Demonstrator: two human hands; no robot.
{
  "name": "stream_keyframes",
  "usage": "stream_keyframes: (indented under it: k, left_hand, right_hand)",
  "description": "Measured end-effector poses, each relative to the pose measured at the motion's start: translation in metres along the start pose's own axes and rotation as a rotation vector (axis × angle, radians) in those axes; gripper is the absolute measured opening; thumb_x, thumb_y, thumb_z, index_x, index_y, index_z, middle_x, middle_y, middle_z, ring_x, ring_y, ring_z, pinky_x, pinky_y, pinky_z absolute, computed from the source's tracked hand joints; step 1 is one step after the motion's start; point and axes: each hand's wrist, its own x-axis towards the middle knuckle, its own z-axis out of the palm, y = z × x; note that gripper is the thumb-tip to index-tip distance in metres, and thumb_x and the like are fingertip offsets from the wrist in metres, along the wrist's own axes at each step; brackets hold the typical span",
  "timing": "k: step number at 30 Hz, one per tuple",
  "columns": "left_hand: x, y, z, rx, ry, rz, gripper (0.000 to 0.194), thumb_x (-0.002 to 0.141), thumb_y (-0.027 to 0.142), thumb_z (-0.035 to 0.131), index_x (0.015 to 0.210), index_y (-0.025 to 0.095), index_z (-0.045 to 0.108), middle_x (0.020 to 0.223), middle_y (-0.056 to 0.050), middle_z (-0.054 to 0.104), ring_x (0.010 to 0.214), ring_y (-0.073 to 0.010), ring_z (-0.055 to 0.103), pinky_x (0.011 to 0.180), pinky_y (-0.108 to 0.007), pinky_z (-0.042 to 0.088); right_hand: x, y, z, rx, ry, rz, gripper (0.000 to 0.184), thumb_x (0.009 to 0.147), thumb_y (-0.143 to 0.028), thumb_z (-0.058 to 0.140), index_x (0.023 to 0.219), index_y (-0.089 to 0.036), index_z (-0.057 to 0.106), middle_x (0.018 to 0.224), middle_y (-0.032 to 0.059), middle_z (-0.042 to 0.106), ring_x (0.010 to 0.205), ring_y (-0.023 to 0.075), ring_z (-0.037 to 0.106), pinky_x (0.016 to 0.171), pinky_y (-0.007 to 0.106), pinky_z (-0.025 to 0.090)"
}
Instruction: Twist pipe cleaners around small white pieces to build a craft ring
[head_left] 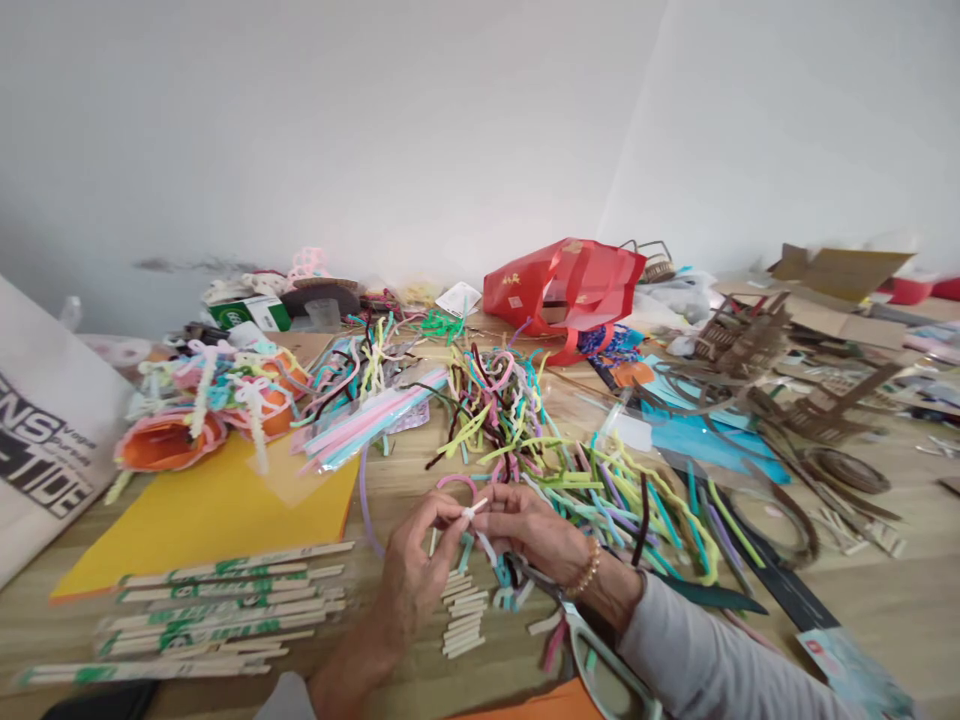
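Close together over the near middle of the table, both my hands pinch a small white pipe cleaner (471, 513). My left hand (417, 560) grips it from the left with thumb and fingertips. My right hand (534, 533), with a beaded bracelet at the wrist, closes on its right side; a pale end hangs below the fingers. Whether a short stick is inside the white piece I cannot tell. Short cut wooden sticks (463, 612) lie in a column just below my hands. Scissors (600, 650) with grey-green handles rest under my right forearm, their blades partly hidden.
Wrapped chopsticks (225, 610) lie at left by yellow sheets (202, 510). Colourful pipe cleaners (502, 400) are heaped beyond my hands, with more (630, 510) to the right. A red bag (562, 285) stands behind. Brown woven pieces (832, 405) and a white bag (52, 420) flank the table.
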Motion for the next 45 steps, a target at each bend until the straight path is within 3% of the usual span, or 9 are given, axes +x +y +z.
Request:
stream_keyframes:
  k: [8, 14, 21, 27, 33, 39, 45]
  left_hand:
    - [-0.003, 0.005, -0.002, 0.117, -0.161, -0.058, 0.016, 0.092, 0.029, 0.041, 0.087, 0.019, 0.053, 0.081, -0.001, 0.058, 0.078, -0.0158, 0.056, 0.073, -0.026, 0.041]
    - [-0.005, 0.006, -0.004, 0.154, -0.245, -0.068, 0.020, 0.094, 0.030, 0.035, 0.082, 0.019, 0.048, 0.077, 0.000, 0.052, 0.073, -0.0148, 0.051, 0.071, -0.026, 0.038]
    - [0.002, 0.007, -0.009, -0.002, -0.362, -0.191, 0.029, 0.094, 0.037, 0.033, 0.074, 0.020, 0.045, 0.067, 0.003, 0.043, 0.064, -0.0133, 0.043, 0.062, -0.024, 0.035]
    - [0.005, 0.000, -0.011, -0.051, -0.393, -0.175, 0.028, 0.094, 0.036, 0.032, 0.078, 0.019, 0.048, 0.072, 0.001, 0.047, 0.070, -0.0141, 0.046, 0.068, -0.025, 0.036]
    - [0.002, 0.001, -0.009, -0.072, -0.379, -0.199, 0.027, 0.095, 0.036, 0.032, 0.077, 0.020, 0.045, 0.069, 0.003, 0.044, 0.066, -0.0138, 0.043, 0.066, -0.025, 0.035]
    - [0.005, 0.006, -0.010, -0.172, -0.390, -0.255, 0.031, 0.094, 0.037, 0.033, 0.072, 0.019, 0.046, 0.067, 0.002, 0.045, 0.065, -0.0138, 0.045, 0.066, -0.025, 0.036]
    - [0.009, 0.003, -0.011, -0.392, -0.465, -0.302, 0.033, 0.094, 0.038, 0.033, 0.071, 0.018, 0.047, 0.060, 0.003, 0.046, 0.061, -0.0134, 0.048, 0.065, -0.025, 0.039]
  right_hand:
    - [-0.002, -0.004, 0.004, -0.146, -0.001, -0.056, 0.028, 0.068, -0.035, 0.074, 0.079, -0.014, 0.060, 0.057, -0.0048, 0.053, 0.047, 0.0048, 0.044, 0.043, 0.015, 0.038]
    - [-0.003, -0.003, 0.002, -0.342, -0.008, -0.120, 0.029, 0.073, -0.041, 0.068, 0.079, -0.015, 0.058, 0.056, -0.0052, 0.049, 0.047, 0.0059, 0.041, 0.043, 0.017, 0.032]
    - [-0.006, -0.005, 0.004, -0.536, 0.013, -0.290, 0.023, 0.081, -0.037, 0.061, 0.081, -0.015, 0.055, 0.067, -0.0015, 0.054, 0.056, 0.0082, 0.046, 0.051, 0.020, 0.036]
    - [-0.008, -0.003, 0.008, -0.514, 0.015, -0.267, 0.025, 0.083, -0.039, 0.058, 0.086, -0.015, 0.052, 0.067, 0.0005, 0.057, 0.051, 0.0088, 0.048, 0.048, 0.021, 0.039]
    - [-0.008, 0.000, 0.007, -0.518, 0.017, -0.282, 0.023, 0.084, -0.037, 0.057, 0.084, -0.015, 0.051, 0.063, -0.0023, 0.053, 0.046, 0.0062, 0.040, 0.044, 0.018, 0.033]
    - [-0.007, 0.001, 0.005, -0.500, -0.037, -0.314, 0.022, 0.085, -0.036, 0.056, 0.090, -0.016, 0.051, 0.069, -0.0009, 0.055, 0.052, 0.0079, 0.045, 0.048, 0.019, 0.036]
    - [-0.012, -0.004, 0.005, -0.718, -0.025, -0.407, 0.015, 0.090, -0.031, 0.049, 0.091, -0.017, 0.053, 0.069, -0.0011, 0.055, 0.060, 0.0110, 0.050, 0.058, 0.022, 0.040]
